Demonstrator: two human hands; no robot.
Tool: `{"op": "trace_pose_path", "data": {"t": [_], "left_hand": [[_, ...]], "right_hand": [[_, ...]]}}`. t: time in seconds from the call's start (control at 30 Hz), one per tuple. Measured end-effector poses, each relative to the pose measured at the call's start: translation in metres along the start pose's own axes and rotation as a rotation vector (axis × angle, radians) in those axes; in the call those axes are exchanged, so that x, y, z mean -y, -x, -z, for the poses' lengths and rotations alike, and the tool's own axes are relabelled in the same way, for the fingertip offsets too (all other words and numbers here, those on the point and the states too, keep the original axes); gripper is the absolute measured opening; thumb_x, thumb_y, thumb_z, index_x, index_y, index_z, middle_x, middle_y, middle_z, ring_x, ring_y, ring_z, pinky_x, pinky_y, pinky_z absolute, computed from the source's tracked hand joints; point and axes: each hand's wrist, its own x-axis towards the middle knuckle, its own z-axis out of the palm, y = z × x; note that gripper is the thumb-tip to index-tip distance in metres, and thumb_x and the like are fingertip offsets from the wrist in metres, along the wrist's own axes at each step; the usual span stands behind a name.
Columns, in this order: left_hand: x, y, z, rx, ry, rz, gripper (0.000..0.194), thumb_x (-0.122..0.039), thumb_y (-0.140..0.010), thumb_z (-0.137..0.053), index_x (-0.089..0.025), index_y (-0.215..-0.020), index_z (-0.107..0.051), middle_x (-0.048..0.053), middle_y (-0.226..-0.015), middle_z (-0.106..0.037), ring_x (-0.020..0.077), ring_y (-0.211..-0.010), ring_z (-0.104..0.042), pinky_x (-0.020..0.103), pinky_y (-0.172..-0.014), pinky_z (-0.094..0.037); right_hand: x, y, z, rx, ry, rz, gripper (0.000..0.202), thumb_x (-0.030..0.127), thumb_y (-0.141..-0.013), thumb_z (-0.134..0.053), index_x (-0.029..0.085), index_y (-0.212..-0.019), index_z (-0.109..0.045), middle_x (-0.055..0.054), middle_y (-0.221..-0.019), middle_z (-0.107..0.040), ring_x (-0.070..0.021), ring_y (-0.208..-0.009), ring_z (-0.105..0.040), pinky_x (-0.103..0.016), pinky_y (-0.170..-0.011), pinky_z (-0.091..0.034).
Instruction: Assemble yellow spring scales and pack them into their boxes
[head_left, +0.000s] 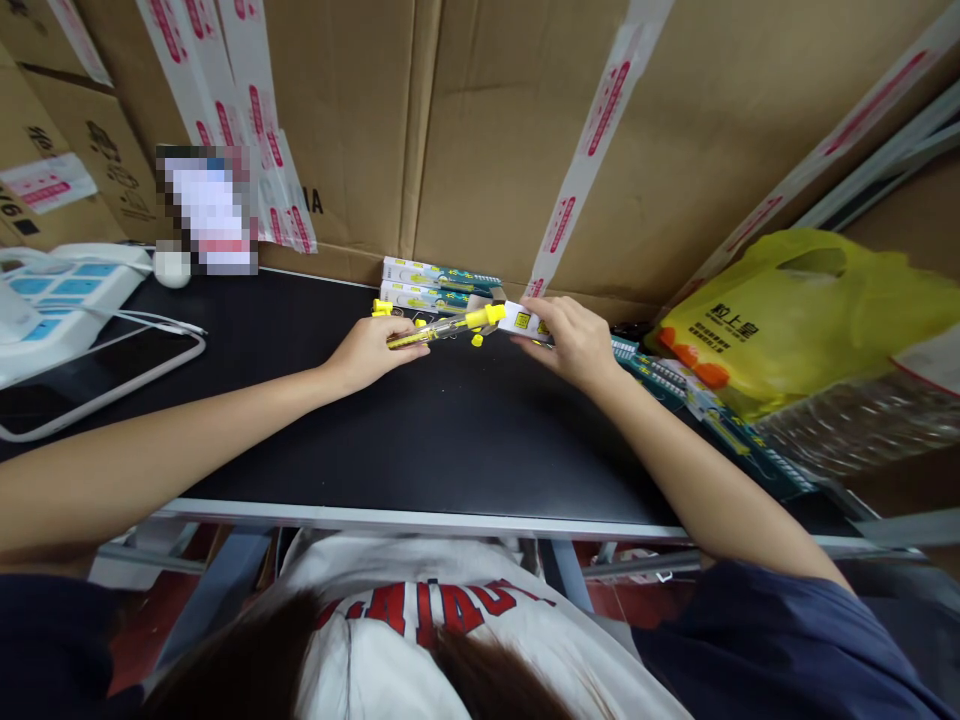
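Observation:
My left hand [373, 350] grips a clear pen-shaped tool with a yellow cap [444, 327], held level above the black table [450, 440]. My right hand [574, 340] holds a small white and yellow carton [523, 320] by its end, its open mouth facing the tool's yellow cap. The cap touches or sits just at the carton's mouth. Behind the hands lie two boxed tools of the same kind [435, 283], stacked against the cardboard wall. A loose yellow piece [382, 308] lies by my left hand.
Large taped cardboard boxes [480, 130] wall off the back. A yellow plastic bag [810, 310] and several flat green packs [720, 420] crowd the right side. At left sit a white power strip [52, 300], a white tray frame [105, 385] and a small white round object [172, 268].

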Motion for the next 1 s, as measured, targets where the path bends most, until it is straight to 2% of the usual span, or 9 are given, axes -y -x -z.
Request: {"op": "trace_pose_path", "data": {"t": [0.1,0.2,0.43,0.5,0.57,0.67,0.83,1.0], "left_hand": [[0.001,-0.001,0.002,0.019,-0.043,0.014,0.025,-0.041,-0.077,-0.066,-0.017,-0.073,-0.068,-0.001,-0.067,-0.062,0.0136,-0.063,-0.052,0.025,-0.060,-0.033],[0.002,-0.001,0.003,0.028,-0.070,0.032,0.022,-0.038,-0.076,-0.069,-0.017,-0.072,-0.067,-0.001,-0.066,-0.061,0.0136,-0.063,-0.052,0.025,-0.060,-0.033],[0.005,-0.001,0.002,0.042,-0.075,-0.001,0.024,-0.039,-0.075,-0.069,-0.017,-0.069,-0.063,-0.002,-0.066,-0.060,0.0131,-0.063,-0.052,0.025,-0.061,-0.035],[0.004,0.000,0.001,0.044,-0.063,0.005,0.023,-0.038,-0.074,-0.071,-0.017,-0.075,-0.062,-0.002,-0.070,-0.061,0.0135,-0.066,-0.053,0.025,-0.064,-0.038],[0.000,0.001,0.002,0.022,-0.050,-0.004,0.029,-0.036,-0.072,-0.074,-0.017,-0.090,-0.060,-0.002,-0.077,-0.060,0.0132,-0.070,-0.055,0.025,-0.067,-0.041],[-0.007,0.004,0.003,-0.030,-0.091,-0.107,0.044,-0.032,-0.073,-0.075,-0.018,-0.108,-0.053,-0.001,-0.087,-0.059,0.0125,-0.077,-0.057,0.025,-0.072,-0.046],[-0.016,0.009,0.006,-0.021,-0.266,-0.385,0.024,-0.031,-0.084,-0.065,-0.019,-0.104,-0.059,0.004,-0.108,-0.055,0.0167,-0.101,-0.058,0.028,-0.083,-0.050],[-0.017,0.013,0.005,-0.029,-0.357,-0.458,0.022,-0.037,-0.086,-0.063,-0.021,-0.102,-0.065,0.004,-0.109,-0.056,0.0154,-0.096,-0.062,0.024,-0.076,-0.052]], "right_hand": [[-0.008,0.001,-0.003,0.021,0.021,0.055,0.047,0.048,-0.093,-0.047,0.015,-0.127,-0.052,-0.015,-0.114,-0.065,-0.0277,-0.100,-0.061,-0.042,-0.085,-0.050],[-0.012,0.002,-0.005,0.023,0.014,0.048,0.049,0.048,-0.093,-0.046,0.015,-0.129,-0.051,-0.015,-0.113,-0.065,-0.0282,-0.101,-0.060,-0.043,-0.085,-0.050],[-0.007,0.002,-0.002,0.061,0.051,0.091,0.049,0.051,-0.094,-0.043,0.017,-0.129,-0.052,-0.014,-0.115,-0.064,-0.0270,-0.098,-0.059,-0.041,-0.082,-0.049],[-0.004,0.001,-0.002,0.084,0.050,0.115,0.048,0.051,-0.095,-0.042,0.018,-0.128,-0.053,-0.014,-0.115,-0.064,-0.0263,-0.096,-0.059,-0.041,-0.081,-0.049],[-0.001,0.000,-0.003,0.094,0.054,0.158,0.047,0.050,-0.095,-0.042,0.019,-0.128,-0.053,-0.014,-0.115,-0.064,-0.0253,-0.094,-0.059,-0.040,-0.080,-0.048],[0.005,-0.001,-0.005,0.052,0.094,0.250,0.045,0.049,-0.095,-0.043,0.018,-0.127,-0.054,-0.013,-0.111,-0.066,-0.0238,-0.090,-0.059,-0.037,-0.076,-0.048],[0.022,-0.002,-0.008,-0.029,0.069,0.358,0.043,0.046,-0.095,-0.047,0.015,-0.124,-0.056,-0.012,-0.104,-0.068,-0.0224,-0.085,-0.060,-0.034,-0.071,-0.047],[0.042,-0.002,-0.005,0.006,0.012,0.394,0.043,0.046,-0.095,-0.047,0.015,-0.123,-0.056,-0.012,-0.103,-0.069,-0.0220,-0.083,-0.061,-0.033,-0.069,-0.046]]}}
